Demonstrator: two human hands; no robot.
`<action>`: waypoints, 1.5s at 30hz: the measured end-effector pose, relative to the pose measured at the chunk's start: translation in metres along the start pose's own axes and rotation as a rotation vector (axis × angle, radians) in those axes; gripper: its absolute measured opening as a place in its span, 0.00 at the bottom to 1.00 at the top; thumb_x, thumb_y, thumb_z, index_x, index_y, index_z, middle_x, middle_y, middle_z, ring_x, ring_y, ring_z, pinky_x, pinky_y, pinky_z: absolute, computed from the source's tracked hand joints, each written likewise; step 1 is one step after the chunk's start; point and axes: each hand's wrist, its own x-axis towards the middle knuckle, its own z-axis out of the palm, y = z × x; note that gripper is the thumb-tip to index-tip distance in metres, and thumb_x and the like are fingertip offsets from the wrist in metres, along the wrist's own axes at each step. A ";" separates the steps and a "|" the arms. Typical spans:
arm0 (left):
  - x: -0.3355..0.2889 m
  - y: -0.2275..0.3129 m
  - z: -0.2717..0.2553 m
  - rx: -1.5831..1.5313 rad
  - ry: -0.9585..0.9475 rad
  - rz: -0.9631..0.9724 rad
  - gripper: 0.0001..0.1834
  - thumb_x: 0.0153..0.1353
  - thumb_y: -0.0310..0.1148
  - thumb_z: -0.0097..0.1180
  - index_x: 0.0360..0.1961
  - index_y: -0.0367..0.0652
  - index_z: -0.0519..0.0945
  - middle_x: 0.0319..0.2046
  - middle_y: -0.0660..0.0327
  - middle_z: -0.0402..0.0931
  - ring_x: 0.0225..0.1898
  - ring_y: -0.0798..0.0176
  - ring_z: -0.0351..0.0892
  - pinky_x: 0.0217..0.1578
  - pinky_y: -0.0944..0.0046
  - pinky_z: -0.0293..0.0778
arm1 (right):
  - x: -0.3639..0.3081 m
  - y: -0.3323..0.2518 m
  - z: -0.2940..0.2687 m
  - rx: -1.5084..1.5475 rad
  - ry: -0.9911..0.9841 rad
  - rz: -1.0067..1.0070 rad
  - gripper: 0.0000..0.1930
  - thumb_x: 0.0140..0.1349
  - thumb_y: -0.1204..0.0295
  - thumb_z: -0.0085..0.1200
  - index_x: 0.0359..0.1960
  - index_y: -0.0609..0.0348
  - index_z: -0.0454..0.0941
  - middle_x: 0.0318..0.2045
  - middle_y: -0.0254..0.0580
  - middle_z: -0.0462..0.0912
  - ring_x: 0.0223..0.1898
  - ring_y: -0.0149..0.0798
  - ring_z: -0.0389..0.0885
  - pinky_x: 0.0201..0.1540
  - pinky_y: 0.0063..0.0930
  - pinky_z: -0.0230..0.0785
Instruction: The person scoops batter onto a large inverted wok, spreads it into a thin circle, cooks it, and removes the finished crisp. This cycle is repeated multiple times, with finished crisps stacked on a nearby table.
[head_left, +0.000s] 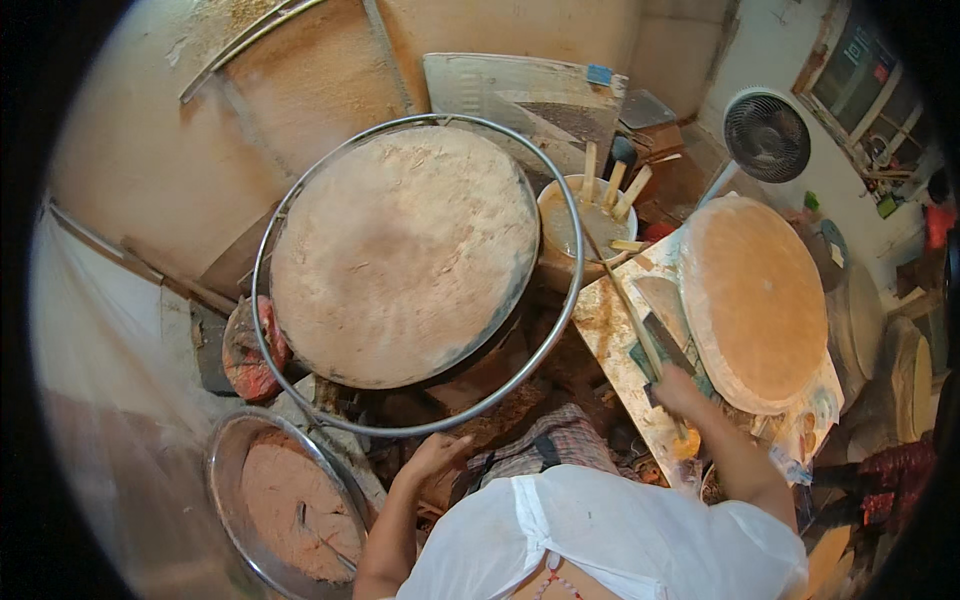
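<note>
No packages, labels, signs or screens can be made out anywhere in this view.

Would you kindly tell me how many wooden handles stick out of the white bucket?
3: all rise together from the round white bucket at its right rim; others may be hidden.

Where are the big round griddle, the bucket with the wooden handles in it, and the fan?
Round griddle (400, 250), head view: middle of its pale, floury cooking surface.
Bucket (566, 228), head view: the batter surface on its left side, clear of the wooden handles.
Fan (766, 135), head view: centre of its round dark grille.
</note>
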 end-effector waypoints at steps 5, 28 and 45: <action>0.016 0.131 -0.020 -0.192 -0.213 0.179 0.28 0.67 0.51 0.48 0.34 0.30 0.83 0.26 0.58 0.82 0.27 0.68 0.78 0.32 0.67 0.74 | -0.025 0.132 0.118 0.315 0.235 -0.006 0.12 0.58 0.75 0.45 0.42 0.68 0.72 0.30 0.59 0.77 0.32 0.54 0.78 0.38 0.43 0.69; 0.295 0.324 -0.051 0.614 0.921 0.640 0.30 0.62 0.48 0.49 0.56 0.34 0.70 0.62 0.50 0.63 0.68 0.46 0.52 0.64 0.37 0.49 | 0.154 -0.052 -0.098 0.081 -0.044 -0.444 0.24 0.71 0.58 0.37 0.27 0.69 0.71 0.21 0.58 0.72 0.25 0.53 0.70 0.33 0.41 0.64; 0.144 0.143 -0.050 0.633 1.017 0.714 0.19 0.60 0.38 0.50 0.50 0.39 0.74 0.56 0.53 0.69 0.64 0.46 0.60 0.59 0.39 0.54 | -0.010 -0.058 0.066 -0.013 -0.244 -0.524 0.21 0.71 0.61 0.35 0.32 0.68 0.71 0.28 0.64 0.74 0.33 0.62 0.76 0.38 0.46 0.68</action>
